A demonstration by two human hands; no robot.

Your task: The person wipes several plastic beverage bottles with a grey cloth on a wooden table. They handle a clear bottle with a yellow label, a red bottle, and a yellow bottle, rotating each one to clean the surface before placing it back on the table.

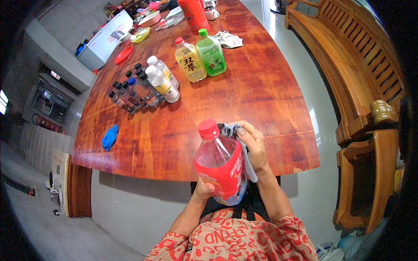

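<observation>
A large clear plastic bottle (pixel 218 174) with a red cap and a red label tilts in front of me, just off the table's near edge. My left hand (pixel 203 189) is closed around its lower left side, the thumb lying on the label. In my right hand (pixel 254 145) is a grey cloth (pixel 230 129), pinched between thumb and fingers and pressed to the bottle's right shoulder beneath the cap. Part of the cloth hangs down along the bottle's right side. The fingers behind the bottle are hidden.
On the wooden table (pixel 261 100) stand several small dark-capped bottles (pixel 137 93), two white-capped bottles (pixel 163 82), a yellow bottle (pixel 190 63) and a green bottle (pixel 211 54). A blue cloth (pixel 110 138) lies left. Farther back are a red thermos (pixel 193 15) and bowls. A wooden bench (pixel 344 65) lines the right.
</observation>
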